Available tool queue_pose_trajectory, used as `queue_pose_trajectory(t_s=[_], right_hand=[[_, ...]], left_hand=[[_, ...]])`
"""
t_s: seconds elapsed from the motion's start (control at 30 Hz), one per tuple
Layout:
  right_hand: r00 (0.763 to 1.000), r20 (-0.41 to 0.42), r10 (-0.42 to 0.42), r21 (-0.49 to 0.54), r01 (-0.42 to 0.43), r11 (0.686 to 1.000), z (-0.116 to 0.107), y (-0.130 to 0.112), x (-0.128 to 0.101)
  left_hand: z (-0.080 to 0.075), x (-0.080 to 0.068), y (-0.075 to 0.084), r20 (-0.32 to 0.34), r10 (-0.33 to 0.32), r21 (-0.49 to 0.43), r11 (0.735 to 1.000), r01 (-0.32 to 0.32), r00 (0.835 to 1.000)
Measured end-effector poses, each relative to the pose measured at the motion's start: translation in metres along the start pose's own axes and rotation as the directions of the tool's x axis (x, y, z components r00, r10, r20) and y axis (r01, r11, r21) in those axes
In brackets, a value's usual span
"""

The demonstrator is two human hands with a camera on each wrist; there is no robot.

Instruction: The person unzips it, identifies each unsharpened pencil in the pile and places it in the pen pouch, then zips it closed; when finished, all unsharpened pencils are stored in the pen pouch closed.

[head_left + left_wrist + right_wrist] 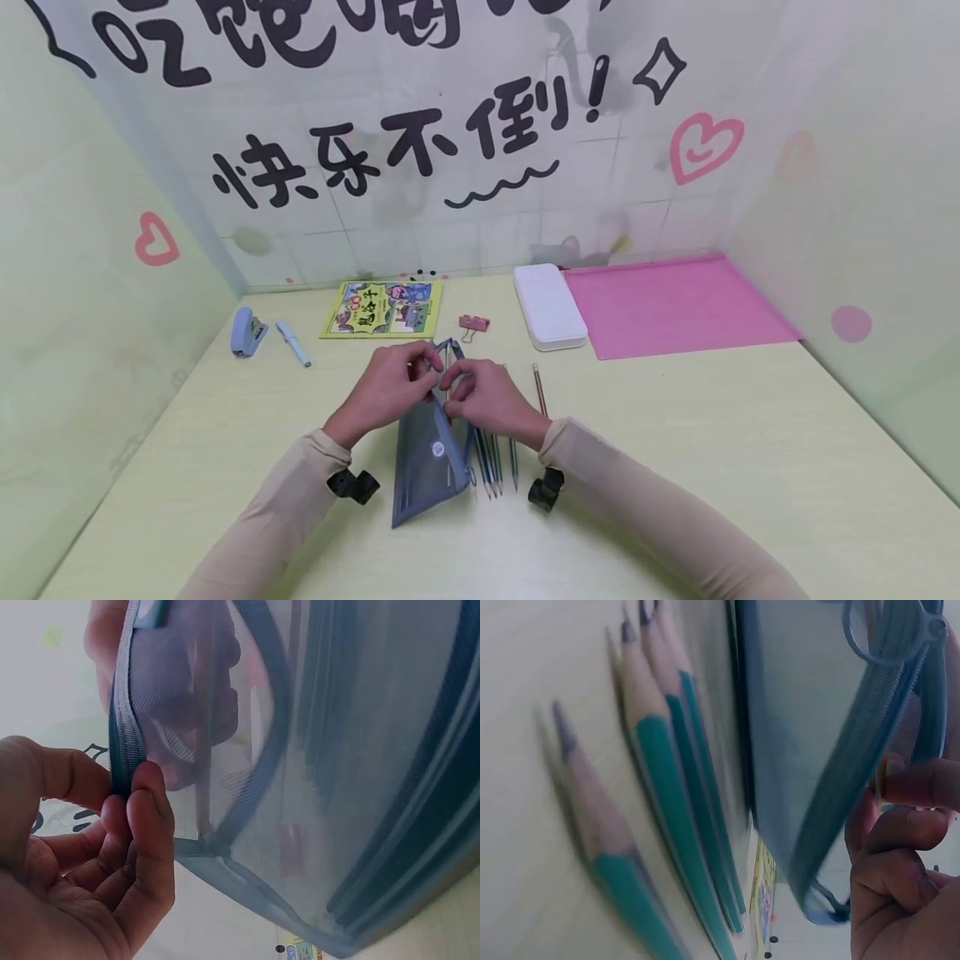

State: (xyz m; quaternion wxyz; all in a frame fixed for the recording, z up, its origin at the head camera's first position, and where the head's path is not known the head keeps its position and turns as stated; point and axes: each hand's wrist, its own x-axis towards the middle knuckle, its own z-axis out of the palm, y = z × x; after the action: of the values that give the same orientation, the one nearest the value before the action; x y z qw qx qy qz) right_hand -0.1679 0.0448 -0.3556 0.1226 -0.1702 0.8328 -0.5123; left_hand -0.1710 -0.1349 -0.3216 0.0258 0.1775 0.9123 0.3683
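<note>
A blue-grey mesh zip pouch (pixel 423 467) stands tilted between the hands, its zipper side apart. The left hand (pixel 392 385) pinches the zipper edge (pixel 127 727) between thumb and fingers. At the pouch's opening the right hand (pixel 487 396) pinches a slim pencil (pixel 202 780), seen through the mesh; part of it is hidden by the fingers. More long dark shapes lie inside the pouch, blurred by the mesh. Beside the pouch, under the right wrist, several green pencils (pixel 667 787) lie on the table, their sharpened points toward the person. A reddish-brown pencil (pixel 539 387) lies beyond that wrist.
Behind the hands are a yellow booklet (pixel 382 309), a pink binder clip (pixel 474 323), a white case (pixel 550 307) and a pink sheet (pixel 675 308). A blue stapler (pixel 247 332) and a light blue pen (pixel 292 342) lie at the left. Walls border the table's back and sides.
</note>
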Motion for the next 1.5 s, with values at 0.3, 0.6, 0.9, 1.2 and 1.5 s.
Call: queue_pose_trajectory(t_s=[0.3, 0.6, 0.9, 1.2, 1.5], right_hand=[[0.998, 0.048, 0.035, -0.042, -0.033, 0.999, 0.002, 0.000, 0.001], [0.995, 0.079, -0.062, -0.171, 0.075, 0.982, -0.006, 0.002, -0.004], [0.977, 0.130, -0.168, -0.145, 0.186, 0.972, -0.006, 0.001, -0.010], [0.954, 0.071, -0.292, -0.183, 0.301, 0.936, -0.011, 0.000, -0.055], [0.923, 0.134, -0.361, -0.386, 0.384, 0.839, -0.001, -0.003, -0.079]], left_hand=[[0.003, -0.002, -0.002, -0.012, 0.020, -0.002, 1.000, -0.020, 1.000], [-0.001, -0.004, -0.006, -0.006, -0.003, -0.013, 1.000, 0.002, 1.000], [-0.005, -0.004, -0.010, -0.031, -0.010, -0.013, 1.000, 0.010, 0.999], [-0.011, -0.002, -0.007, -0.053, -0.037, -0.030, 0.999, 0.036, 0.998], [-0.015, -0.002, -0.008, -0.081, -0.013, -0.034, 0.999, 0.010, 0.997]])
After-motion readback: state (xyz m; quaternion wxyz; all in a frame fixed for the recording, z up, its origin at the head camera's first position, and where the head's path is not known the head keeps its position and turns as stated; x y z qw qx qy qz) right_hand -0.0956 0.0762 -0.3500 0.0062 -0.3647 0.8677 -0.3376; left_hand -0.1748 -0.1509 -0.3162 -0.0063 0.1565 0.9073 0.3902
